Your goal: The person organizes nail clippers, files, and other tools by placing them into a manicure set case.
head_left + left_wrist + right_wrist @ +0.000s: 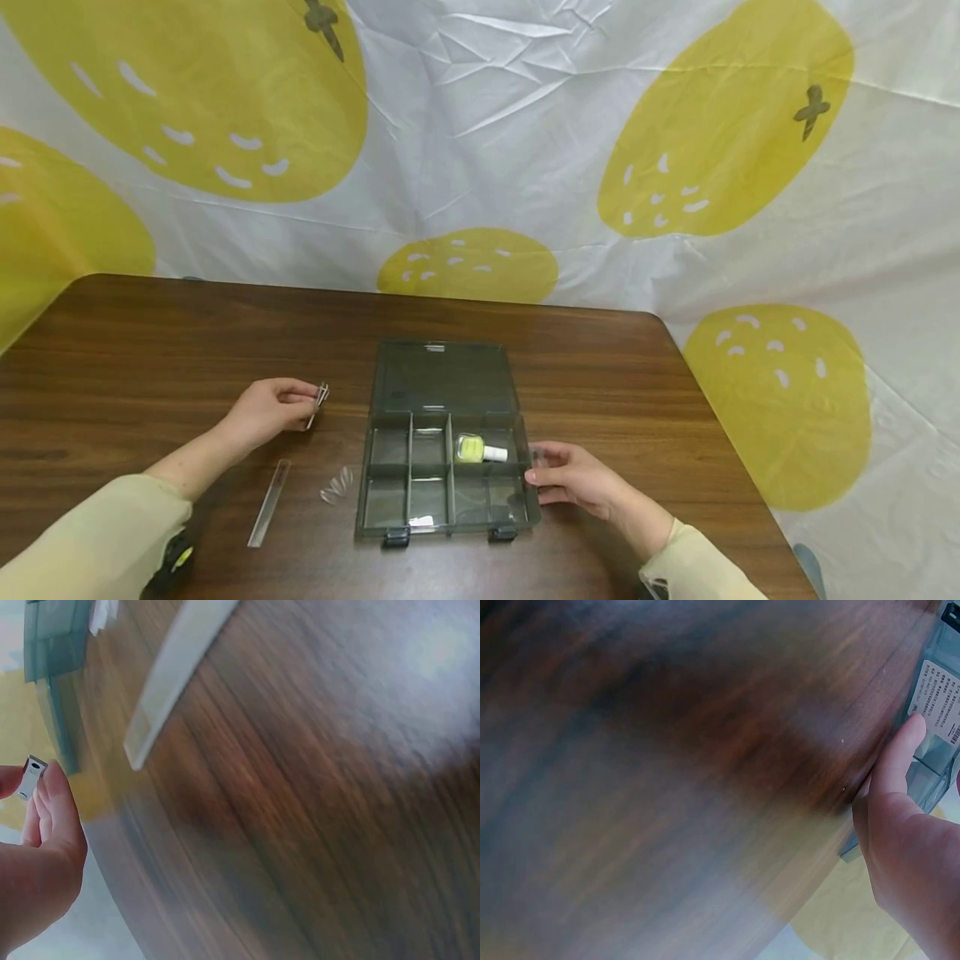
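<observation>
In the head view my left hand [266, 410] pinches a small silver nail clipper [318, 404] above the table, left of the box. The clipper's end [31, 776] shows between thumb and fingers in the left wrist view. A dark translucent compartment box [448, 532] lies with its lid [442, 375] folded back. My right hand [581, 482] holds the box's right side, one digit lying against the labelled wall [934, 697]; its other fingers are partly hidden. A yellow nail polish bottle [471, 449] with a white cap lies in the upper right compartment.
A clear flat strip, like a nail file or ruler [268, 504], lies left of the box. Several clear nail tips [337, 485] are spread between it and the box. Two latches [396, 537] jut from the front. A patterned curtain [480, 167] hangs behind the brown table [187, 333].
</observation>
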A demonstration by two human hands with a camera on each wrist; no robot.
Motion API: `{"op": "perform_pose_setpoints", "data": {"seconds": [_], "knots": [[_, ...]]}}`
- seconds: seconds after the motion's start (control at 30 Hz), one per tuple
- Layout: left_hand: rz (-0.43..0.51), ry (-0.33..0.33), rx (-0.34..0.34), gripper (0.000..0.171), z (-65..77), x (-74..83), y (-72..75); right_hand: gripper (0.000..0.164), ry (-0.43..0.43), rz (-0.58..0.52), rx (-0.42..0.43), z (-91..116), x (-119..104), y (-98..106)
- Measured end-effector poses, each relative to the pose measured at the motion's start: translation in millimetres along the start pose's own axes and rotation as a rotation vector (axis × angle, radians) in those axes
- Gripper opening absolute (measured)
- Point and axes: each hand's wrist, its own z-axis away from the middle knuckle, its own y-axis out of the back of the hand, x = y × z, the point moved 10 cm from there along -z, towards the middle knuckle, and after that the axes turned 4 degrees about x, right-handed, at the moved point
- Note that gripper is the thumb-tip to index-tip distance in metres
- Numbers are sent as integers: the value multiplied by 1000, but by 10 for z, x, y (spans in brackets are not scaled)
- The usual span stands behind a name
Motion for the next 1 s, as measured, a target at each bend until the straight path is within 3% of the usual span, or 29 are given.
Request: {"op": "perform_pose_setpoints", "data": {"seconds": [0.47, 1.0], "knots": [[141, 18, -103, 41, 59, 192, -290, 63, -4, 2, 5, -1, 22, 20], [238, 22, -162, 40, 43, 360, -570, 63, -4, 7, -2, 5, -3, 8]]}}
